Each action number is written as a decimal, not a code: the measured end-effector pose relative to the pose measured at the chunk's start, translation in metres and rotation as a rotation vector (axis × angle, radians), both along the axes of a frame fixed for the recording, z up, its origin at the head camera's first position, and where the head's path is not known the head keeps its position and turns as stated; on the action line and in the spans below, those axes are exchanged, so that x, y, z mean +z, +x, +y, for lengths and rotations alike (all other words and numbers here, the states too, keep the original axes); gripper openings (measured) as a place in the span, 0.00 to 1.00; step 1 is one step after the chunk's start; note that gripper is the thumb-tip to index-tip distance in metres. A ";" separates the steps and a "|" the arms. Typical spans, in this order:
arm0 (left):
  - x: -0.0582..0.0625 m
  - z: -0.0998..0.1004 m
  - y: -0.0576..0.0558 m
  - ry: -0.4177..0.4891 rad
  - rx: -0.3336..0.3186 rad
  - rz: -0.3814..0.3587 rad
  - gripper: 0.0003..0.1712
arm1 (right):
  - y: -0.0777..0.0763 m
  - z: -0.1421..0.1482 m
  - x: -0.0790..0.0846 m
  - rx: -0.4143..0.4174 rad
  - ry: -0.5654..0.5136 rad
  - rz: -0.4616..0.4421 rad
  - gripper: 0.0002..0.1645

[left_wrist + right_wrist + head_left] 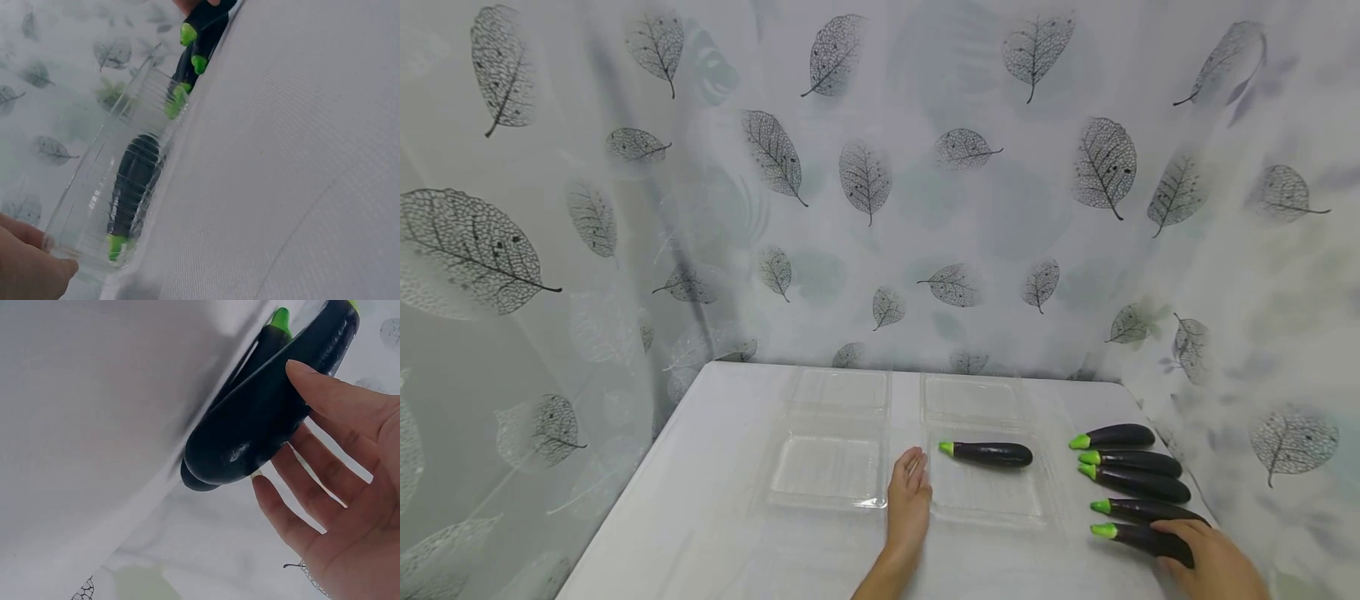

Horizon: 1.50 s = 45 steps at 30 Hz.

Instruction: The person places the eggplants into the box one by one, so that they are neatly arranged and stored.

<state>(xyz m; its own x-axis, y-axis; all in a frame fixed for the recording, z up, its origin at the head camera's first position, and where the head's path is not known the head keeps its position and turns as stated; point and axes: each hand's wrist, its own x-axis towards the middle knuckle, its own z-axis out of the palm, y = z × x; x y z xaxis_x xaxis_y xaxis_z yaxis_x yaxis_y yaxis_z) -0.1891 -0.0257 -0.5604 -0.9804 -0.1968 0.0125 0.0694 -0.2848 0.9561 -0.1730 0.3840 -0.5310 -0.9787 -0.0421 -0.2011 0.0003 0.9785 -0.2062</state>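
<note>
My left hand (910, 492) pinches the near-left rim of a clear plastic container (992, 506); its thumb and fingers meet the rim in the left wrist view. One eggplant (992, 454), dark with a green stem end, lies inside that container. At the table's right side, my right hand (1217, 560) grips the nearest eggplant (1138, 539) of a row. The right wrist view shows the thumb on top of this eggplant (262, 419) and the fingers around its other side. Another eggplant (275, 334) lies just beneath it there.
Several more eggplants (1135, 482) lie beside each other along the right edge of the white table (700, 500). A second clear container (827, 467) sits left of my left hand, its lid part folded back. A leaf-print curtain (865, 250) surrounds the table's back and sides.
</note>
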 end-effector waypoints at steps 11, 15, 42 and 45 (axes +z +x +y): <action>0.000 0.000 0.001 0.011 -0.022 0.024 0.32 | 0.008 -0.012 0.013 0.032 -0.050 0.114 0.37; 0.000 -0.001 0.002 0.011 -0.024 0.018 0.31 | 0.009 -0.015 0.016 0.018 -0.061 0.126 0.37; -0.002 0.001 0.001 0.022 -0.014 -0.002 0.31 | 0.006 -0.062 0.035 0.019 -0.124 0.379 0.31; -0.003 0.001 0.001 0.017 -0.012 0.004 0.31 | 0.005 -0.068 0.037 0.027 -0.143 0.408 0.31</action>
<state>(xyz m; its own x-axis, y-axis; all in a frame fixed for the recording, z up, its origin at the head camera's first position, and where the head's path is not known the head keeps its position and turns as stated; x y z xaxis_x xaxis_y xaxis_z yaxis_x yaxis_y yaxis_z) -0.1885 -0.0251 -0.5629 -0.9826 -0.1854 0.0133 0.0698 -0.3020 0.9507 -0.1677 0.3161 -0.4938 -0.9750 -0.0680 0.2114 -0.1344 0.9386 -0.3178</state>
